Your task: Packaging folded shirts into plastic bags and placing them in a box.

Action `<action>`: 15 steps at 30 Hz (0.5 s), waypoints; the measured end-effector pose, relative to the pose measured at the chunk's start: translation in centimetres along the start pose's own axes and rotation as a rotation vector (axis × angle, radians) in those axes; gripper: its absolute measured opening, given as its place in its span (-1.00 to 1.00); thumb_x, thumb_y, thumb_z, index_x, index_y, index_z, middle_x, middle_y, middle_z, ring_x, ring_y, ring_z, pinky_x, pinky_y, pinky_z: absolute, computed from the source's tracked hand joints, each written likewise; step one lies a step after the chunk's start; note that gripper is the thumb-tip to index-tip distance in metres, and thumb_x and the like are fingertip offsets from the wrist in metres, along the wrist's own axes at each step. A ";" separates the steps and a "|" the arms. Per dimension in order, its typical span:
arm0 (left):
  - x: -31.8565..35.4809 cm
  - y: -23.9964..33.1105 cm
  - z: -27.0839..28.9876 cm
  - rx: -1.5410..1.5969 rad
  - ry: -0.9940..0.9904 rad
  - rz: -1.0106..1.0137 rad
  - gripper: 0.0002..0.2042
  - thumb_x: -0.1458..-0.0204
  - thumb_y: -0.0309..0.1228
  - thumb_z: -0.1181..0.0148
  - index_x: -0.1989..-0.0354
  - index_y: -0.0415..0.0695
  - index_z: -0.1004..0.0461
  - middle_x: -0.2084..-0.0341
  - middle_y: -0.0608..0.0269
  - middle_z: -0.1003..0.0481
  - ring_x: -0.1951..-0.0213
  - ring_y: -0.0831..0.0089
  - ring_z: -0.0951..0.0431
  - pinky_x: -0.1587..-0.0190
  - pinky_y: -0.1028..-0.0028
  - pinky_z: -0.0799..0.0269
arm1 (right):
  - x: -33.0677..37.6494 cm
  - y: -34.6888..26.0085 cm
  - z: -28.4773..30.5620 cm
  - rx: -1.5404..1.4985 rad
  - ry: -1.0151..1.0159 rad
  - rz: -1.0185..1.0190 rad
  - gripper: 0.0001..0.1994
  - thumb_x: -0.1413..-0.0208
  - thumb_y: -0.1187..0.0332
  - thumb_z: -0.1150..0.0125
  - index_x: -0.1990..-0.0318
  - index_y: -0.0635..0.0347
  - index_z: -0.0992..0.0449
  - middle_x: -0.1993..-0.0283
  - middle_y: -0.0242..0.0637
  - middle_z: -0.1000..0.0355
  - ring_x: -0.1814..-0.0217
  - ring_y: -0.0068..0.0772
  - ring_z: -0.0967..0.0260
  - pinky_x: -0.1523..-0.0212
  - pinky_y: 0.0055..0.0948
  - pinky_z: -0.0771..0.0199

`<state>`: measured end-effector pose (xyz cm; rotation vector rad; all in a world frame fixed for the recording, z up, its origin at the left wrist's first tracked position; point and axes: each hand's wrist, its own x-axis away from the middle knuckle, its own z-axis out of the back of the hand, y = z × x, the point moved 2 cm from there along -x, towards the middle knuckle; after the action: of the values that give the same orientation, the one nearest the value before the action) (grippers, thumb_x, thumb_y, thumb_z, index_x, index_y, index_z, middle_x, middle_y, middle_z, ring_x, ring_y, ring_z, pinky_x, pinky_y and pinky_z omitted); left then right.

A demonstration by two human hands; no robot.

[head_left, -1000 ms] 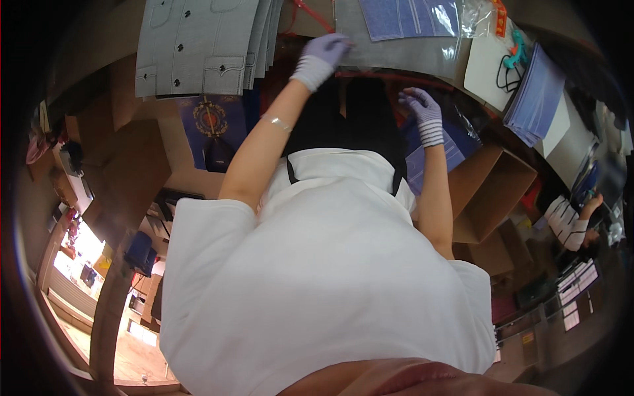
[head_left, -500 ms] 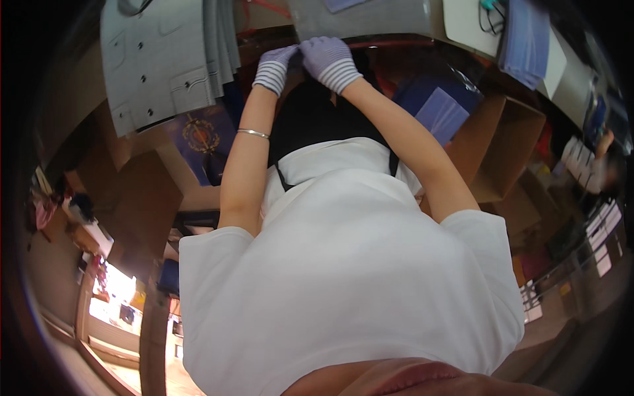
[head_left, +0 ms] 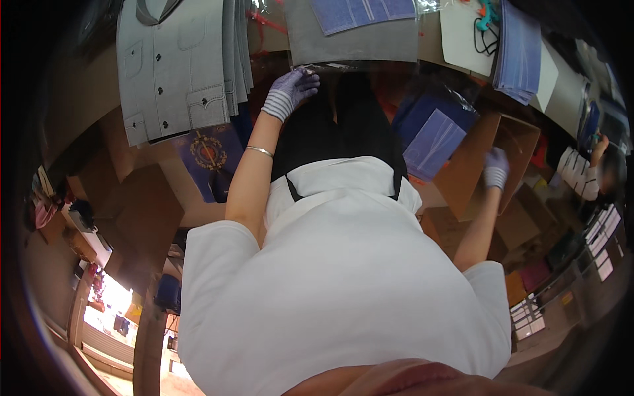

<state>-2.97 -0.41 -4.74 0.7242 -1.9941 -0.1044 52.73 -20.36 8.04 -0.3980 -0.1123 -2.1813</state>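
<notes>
My left hand point(head_left: 292, 91), in a lavender knit glove with a striped cuff, is at the near edge of a clear plastic bag point(head_left: 370, 65). Its fingers appear closed on the shiny edge of the film. Inside or under the film lies a folded grey garment point(head_left: 350, 49), topped by a blue printed sheet point(head_left: 362, 13). Out to the right, my right hand point(head_left: 495, 165), gloved alike, is over an open cardboard box point(head_left: 475, 158). Motion blurs its fingers, and I cannot make out anything in them.
Folded grey button shirts point(head_left: 175, 72) are stacked at the left, above a dark blue printed bag point(head_left: 210, 158). A pile of blue sheets point(head_left: 517, 56) lies at the right beside a teal-handled tool point(head_left: 487, 14). Another blue sheet point(head_left: 436, 142) rests on dark blue packaging. At far right is another person's striped sleeve point(head_left: 576, 173).
My right hand has left the table edge and swung right and back to the cardboard box. My left hand stays at the plastic bag. The view has shifted, showing more of the table.
</notes>
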 end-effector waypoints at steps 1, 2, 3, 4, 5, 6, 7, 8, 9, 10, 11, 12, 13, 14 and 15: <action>0.6 -0.2 0.6 -0.002 0.015 0.002 -0.74 -0.09 -0.27 0.06 0.25 -0.25 -0.37 0.29 -0.03 -0.44 0.24 0.16 -0.47 0.18 0.19 -0.42 | 2.1 -6.6 -2.1 -0.180 -0.349 0.079 -0.71 0.12 0.32 -0.12 0.18 0.17 -0.45 0.22 -0.16 -0.43 0.17 -0.29 -0.40 0.13 -0.45 -0.36; 0.5 -0.1 -0.3 0.193 -0.039 -0.019 -0.69 -0.11 -0.24 0.13 0.23 -0.27 -0.36 0.25 -0.06 -0.42 0.18 0.10 -0.44 0.12 0.15 -0.39 | 3.6 -9.2 -5.1 -0.462 -0.656 -0.006 -0.68 0.09 0.40 -0.11 0.11 0.20 -0.41 0.18 -0.21 -0.43 0.13 -0.39 -0.38 0.11 -0.46 -0.35; 0.1 0.6 -0.9 0.383 -0.086 -0.048 -0.65 -0.14 -0.21 0.20 0.21 -0.29 -0.35 0.20 -0.09 -0.39 0.11 0.05 -0.40 0.06 0.12 -0.36 | 4.3 -13.3 -7.9 -0.542 -0.784 0.146 -0.67 0.07 0.41 -0.10 0.07 0.22 -0.38 0.15 -0.24 -0.43 0.10 -0.43 -0.36 0.08 -0.47 -0.34; 0.4 1.4 -0.9 0.494 -0.127 -0.128 -0.50 -0.16 -0.09 0.40 0.11 -0.33 -0.28 0.08 -0.16 -0.31 -0.03 -0.05 -0.26 -0.07 0.06 -0.21 | 5.4 -19.7 -8.2 -0.517 -0.731 0.351 -0.69 0.04 0.45 -0.05 0.07 0.22 -0.37 0.14 -0.21 -0.42 0.09 -0.42 -0.36 0.06 -0.47 -0.33; 0.3 2.0 -1.6 0.489 -0.132 -0.130 -0.50 -0.16 -0.09 0.40 0.11 -0.33 -0.28 0.08 -0.16 -0.31 -0.03 -0.05 -0.26 -0.07 0.06 -0.21 | 5.5 -24.4 -8.2 -0.485 -0.658 0.527 -0.70 0.03 0.46 -0.04 0.07 0.23 -0.37 0.14 -0.19 -0.42 0.09 -0.42 -0.36 0.06 -0.47 -0.32; 0.3 2.8 -2.8 0.527 -0.189 -0.182 -0.44 -0.15 -0.04 0.46 0.06 -0.34 -0.23 0.03 -0.18 -0.25 -0.08 -0.07 -0.20 -0.11 0.04 -0.15 | 5.1 -28.5 -8.2 -0.636 -0.611 0.583 -0.70 0.04 0.49 -0.01 0.08 0.24 -0.37 0.17 -0.19 -0.42 0.11 -0.43 -0.37 0.08 -0.48 -0.33; -0.1 3.6 -4.2 0.558 -0.259 -0.225 -0.38 -0.13 0.02 0.52 0.01 -0.35 -0.18 -0.03 -0.19 -0.19 -0.12 -0.08 -0.14 -0.15 0.03 -0.08 | 3.7 -31.3 -9.3 -0.868 -0.688 0.555 -0.72 0.04 0.52 0.04 0.11 0.26 -0.38 0.22 -0.21 -0.43 0.16 -0.44 -0.38 0.10 -0.50 -0.34; -0.5 4.4 -4.9 0.570 -0.276 -0.214 -0.29 -0.07 0.13 0.58 -0.04 -0.35 -0.11 -0.09 -0.18 -0.12 -0.15 -0.08 -0.07 -0.17 0.00 0.00 | 2.3 -34.2 -10.0 -1.154 -0.838 0.494 -0.70 0.06 0.55 0.07 0.10 0.35 -0.35 0.18 -0.20 -0.40 0.11 -0.42 -0.36 0.07 -0.52 -0.32; -0.8 5.1 -5.1 0.551 -0.281 -0.212 -0.29 -0.07 0.13 0.58 -0.04 -0.35 -0.11 -0.09 -0.18 -0.12 -0.15 -0.08 -0.07 -0.17 0.00 0.00 | 0.8 -36.9 -9.5 -1.235 -0.839 0.495 -0.73 0.02 0.55 0.10 0.13 0.34 -0.36 0.21 -0.17 -0.41 0.17 -0.41 -0.39 0.15 -0.53 -0.37; -1.4 5.6 -5.8 0.570 -0.287 -0.261 -0.28 -0.06 0.15 0.56 -0.05 -0.34 -0.10 -0.10 -0.17 -0.10 -0.16 -0.07 -0.06 -0.17 -0.01 0.01 | -2.1 -37.4 -10.0 -1.294 -0.888 0.406 -0.77 -0.02 0.53 0.15 0.16 0.35 -0.35 0.19 -0.13 -0.41 0.20 -0.36 -0.42 0.24 -0.51 -0.41; -2.2 6.0 -7.0 0.586 -0.303 -0.291 -0.27 -0.05 0.17 0.54 -0.07 -0.32 -0.08 -0.11 -0.16 -0.08 -0.17 -0.07 -0.05 -0.17 -0.02 0.02 | -6.1 -35.4 -10.8 -1.498 -1.085 0.146 -0.75 -0.08 0.48 0.23 0.15 0.41 -0.32 0.14 0.01 -0.38 0.19 -0.16 -0.42 0.26 -0.43 -0.45; -1.8 7.4 -4.9 0.551 -0.248 -0.397 -0.27 -0.04 0.17 0.52 -0.10 -0.30 -0.06 -0.13 -0.15 -0.06 -0.18 -0.07 -0.03 -0.17 -0.03 0.02 | -6.5 -35.5 -9.2 -1.611 -1.031 0.053 -0.71 -0.12 0.43 0.30 0.12 0.46 -0.28 0.12 0.13 -0.36 0.14 -0.01 -0.39 0.25 -0.38 -0.46; -2.0 8.0 -5.0 0.526 -0.267 -0.364 -0.27 -0.04 0.17 0.52 -0.10 -0.30 -0.06 -0.13 -0.15 -0.06 -0.18 -0.07 -0.03 -0.17 -0.03 0.02 | -7.9 -33.3 -8.8 -1.605 -0.875 0.032 -0.67 -0.15 0.37 0.35 0.11 0.46 -0.26 0.13 0.18 -0.35 0.12 0.08 -0.37 0.22 -0.38 -0.46; -2.3 8.7 -4.8 0.518 -0.179 -0.408 -0.31 -0.06 0.13 0.50 -0.06 -0.31 -0.11 -0.12 -0.15 -0.07 -0.17 -0.07 -0.05 -0.17 -0.03 0.01 | -8.4 -31.5 -8.4 -1.492 -0.712 -0.102 -0.73 -0.12 0.44 0.28 0.13 0.44 -0.27 0.14 0.15 -0.36 0.13 0.02 -0.38 0.22 -0.37 -0.46; -2.5 8.9 -4.9 0.508 -0.092 -0.439 -0.35 -0.08 0.09 0.48 -0.02 -0.32 -0.15 -0.11 -0.16 -0.09 -0.15 -0.07 -0.08 -0.16 -0.03 -0.01 | -8.1 -28.6 -8.6 -1.416 -0.509 -0.136 -0.78 -0.08 0.47 0.16 0.14 0.40 -0.30 0.19 0.11 -0.39 0.17 -0.03 -0.40 0.21 -0.35 -0.46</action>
<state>-2.04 9.26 -0.97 1.5027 -1.9317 0.1187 32.32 1.11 -0.87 -1.7272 1.2021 -1.8906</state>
